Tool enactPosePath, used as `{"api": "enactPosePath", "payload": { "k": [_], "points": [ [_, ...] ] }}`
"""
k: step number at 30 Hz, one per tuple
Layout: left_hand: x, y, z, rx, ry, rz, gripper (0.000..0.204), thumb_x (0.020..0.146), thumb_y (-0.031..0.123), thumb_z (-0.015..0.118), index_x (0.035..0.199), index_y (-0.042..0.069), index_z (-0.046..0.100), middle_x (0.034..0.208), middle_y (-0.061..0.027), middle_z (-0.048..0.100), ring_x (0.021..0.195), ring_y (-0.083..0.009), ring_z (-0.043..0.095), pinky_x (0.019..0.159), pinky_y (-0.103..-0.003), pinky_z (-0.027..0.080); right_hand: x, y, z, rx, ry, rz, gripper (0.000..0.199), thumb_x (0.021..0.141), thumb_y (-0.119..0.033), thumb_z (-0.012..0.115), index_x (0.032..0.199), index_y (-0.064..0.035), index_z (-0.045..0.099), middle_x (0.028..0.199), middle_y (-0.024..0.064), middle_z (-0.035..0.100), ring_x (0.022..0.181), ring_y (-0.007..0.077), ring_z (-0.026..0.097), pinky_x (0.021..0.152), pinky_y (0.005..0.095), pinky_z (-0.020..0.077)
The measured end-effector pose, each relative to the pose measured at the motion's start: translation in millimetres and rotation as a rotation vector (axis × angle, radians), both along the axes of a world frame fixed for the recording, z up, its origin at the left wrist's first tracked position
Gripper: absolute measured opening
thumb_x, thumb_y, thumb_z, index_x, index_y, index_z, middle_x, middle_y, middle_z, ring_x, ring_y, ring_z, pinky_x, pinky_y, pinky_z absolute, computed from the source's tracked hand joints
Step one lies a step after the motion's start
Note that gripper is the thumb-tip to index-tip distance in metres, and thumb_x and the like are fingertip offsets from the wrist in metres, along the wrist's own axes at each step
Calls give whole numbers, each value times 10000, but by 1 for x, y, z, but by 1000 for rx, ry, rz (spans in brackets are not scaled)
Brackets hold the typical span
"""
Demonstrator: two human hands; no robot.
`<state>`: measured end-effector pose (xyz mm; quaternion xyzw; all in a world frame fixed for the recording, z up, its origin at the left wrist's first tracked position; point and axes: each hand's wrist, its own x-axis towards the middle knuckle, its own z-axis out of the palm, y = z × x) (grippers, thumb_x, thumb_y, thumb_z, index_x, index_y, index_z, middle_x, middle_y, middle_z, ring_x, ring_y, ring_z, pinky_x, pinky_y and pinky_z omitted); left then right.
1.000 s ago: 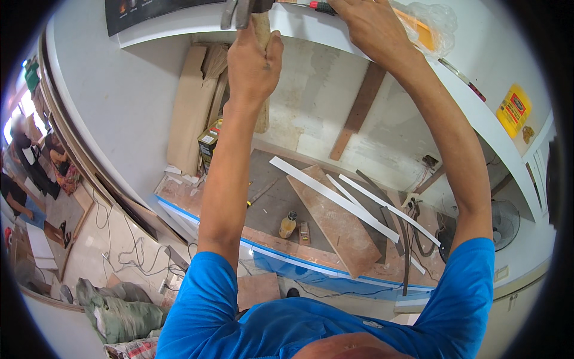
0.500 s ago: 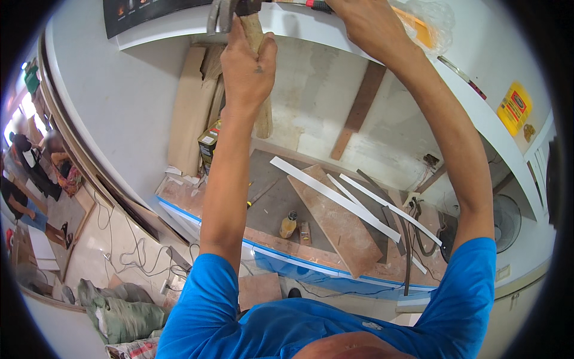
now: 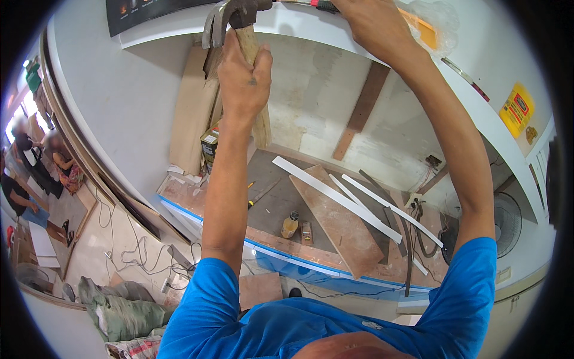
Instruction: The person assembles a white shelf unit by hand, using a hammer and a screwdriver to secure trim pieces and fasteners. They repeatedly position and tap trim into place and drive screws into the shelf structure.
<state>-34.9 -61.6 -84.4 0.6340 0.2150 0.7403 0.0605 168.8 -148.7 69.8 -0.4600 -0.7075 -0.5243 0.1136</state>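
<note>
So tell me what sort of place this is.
Probably an indoor fit-out or renovation site. The left hand grips a claw hammer at a white ledge; loose boards and white trim strips lie on the unfinished platform below, by a bare plaster wall.

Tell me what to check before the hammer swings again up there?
1. Grip on the hammer: ok. The left hand is wrapped round its wooden handle, head raised near the white ledge.
2. Right hand out of the hammer's way: cannot tell. It rests on the ledge close beside the hammer head.
3. What the right hand is holding steady: cannot tell, its fingers are cut off at the picture's edge.
4. Nothing loose on the ledge: not ok. A clear plastic bag lies by the right hand.
5. Below the arms: not ok. Boards and white strips lie scattered on the platform.
</note>
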Motion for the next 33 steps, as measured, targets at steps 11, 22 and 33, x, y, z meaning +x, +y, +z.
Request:
{"api": "enactPosePath", "payload": {
  "k": [11, 22, 33],
  "points": [
    [7, -16, -1, -143, -58, -105, 383, 935, 142, 672, 1247, -34, 536, 930, -234, 670, 792, -401, 658, 793, -437, 538, 5, -11, 2, -41, 51, -27, 385, 899, 3, 520, 1201, -88, 741, 886, 170, 743, 892, 351, 714, 915, 482, 443],
    [4, -26, 5, -198, -64, -145, 381, 932, 137, 680, 1239, -35, 535, 979, -247, 665, 838, -385, 650, 822, -427, 534, -2, -4, -1, -9, 54, -47, 280, 875, 20, 553, 1097, -30, 718, 901, 189, 744, 910, 360, 711, 908, 493, 438],
    [-1, -4, -9, -35, -7, -15, 374, 974, 130, 663, 1269, -48, 519, 841, -76, 641, 517, -128, 605, 478, -275, 500, -5, -6, -3, -2, 35, -85, 266, 878, 4, 567, 1094, -21, 720, 911, 180, 751, 902, 339, 712, 898, 479, 437]
  ]
}}
